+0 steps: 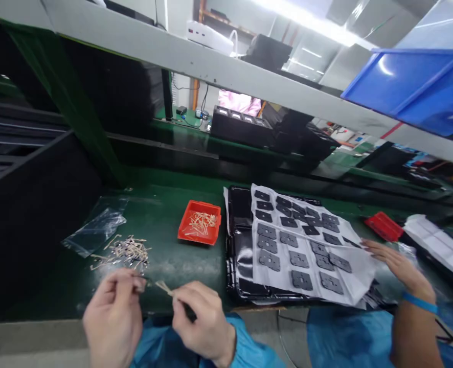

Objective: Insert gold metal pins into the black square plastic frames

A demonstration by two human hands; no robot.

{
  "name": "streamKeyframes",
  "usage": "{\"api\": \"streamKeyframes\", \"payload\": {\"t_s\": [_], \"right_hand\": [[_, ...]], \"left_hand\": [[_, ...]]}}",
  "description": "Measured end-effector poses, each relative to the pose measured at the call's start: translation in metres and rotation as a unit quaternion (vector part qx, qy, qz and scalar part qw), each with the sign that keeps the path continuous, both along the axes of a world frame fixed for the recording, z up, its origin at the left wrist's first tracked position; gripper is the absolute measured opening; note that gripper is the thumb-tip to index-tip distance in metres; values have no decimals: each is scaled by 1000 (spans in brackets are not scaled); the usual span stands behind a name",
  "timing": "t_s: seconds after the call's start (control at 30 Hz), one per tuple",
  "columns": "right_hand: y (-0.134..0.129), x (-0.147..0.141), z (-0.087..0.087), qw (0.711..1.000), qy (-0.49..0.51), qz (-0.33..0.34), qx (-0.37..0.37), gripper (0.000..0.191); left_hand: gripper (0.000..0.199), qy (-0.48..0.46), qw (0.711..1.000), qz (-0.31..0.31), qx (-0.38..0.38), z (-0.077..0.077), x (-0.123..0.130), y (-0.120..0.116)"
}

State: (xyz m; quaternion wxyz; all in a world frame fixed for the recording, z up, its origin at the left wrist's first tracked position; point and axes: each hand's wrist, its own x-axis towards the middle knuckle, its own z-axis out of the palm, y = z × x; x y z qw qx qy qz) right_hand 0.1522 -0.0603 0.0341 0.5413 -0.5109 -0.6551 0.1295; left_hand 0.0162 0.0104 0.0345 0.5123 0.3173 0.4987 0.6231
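My left hand (113,314) is at the front edge of the green bench, thumb and fingers pinched together; a tiny dark bit shows at the fingertips, too small to name. Beside it, my right hand (201,319) pinches a few thin cream-coloured strips (164,288) that point toward the left hand. Just behind the left hand lies a loose pile of similar strips with dark ends (129,251). A red tray (181,232) farther back contains more cream strips (201,224).
Clear plastic bags (96,230) lie left of the pile. To the right, black trays (239,255) carry white sheets (284,276) with several flat black parts (301,279). A co-worker's hand (397,263) touches the sheets. A second red tray (383,226) stands beyond; a shelf (142,46) crosses overhead.
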Motion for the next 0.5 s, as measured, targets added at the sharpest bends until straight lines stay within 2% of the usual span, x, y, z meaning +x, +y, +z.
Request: {"api": "streamKeyframes", "payload": {"t_s": [0.07,0.17,0.23,0.3,0.4,0.5], "right_hand": [[0,12,3,1000,23,-11,8,21],[15,36,2,988,128,-78,-48,13],[30,46,-4,975,172,-96,-99,22],[39,46,-10,963,208,-74,-155,35],[34,33,-16,940,261,-11,-220,47],[22,19,-16,919,306,12,-249,42]], "left_hand": [[29,-61,997,45,26,9,-6,10],[28,-28,998,30,37,15,-16,17],[26,48,998,-23,31,14,-18,15],[23,130,986,-97,36,13,-16,12],[22,202,954,-209,75,12,-8,7],[20,243,923,-281,103,8,-3,2]]}}
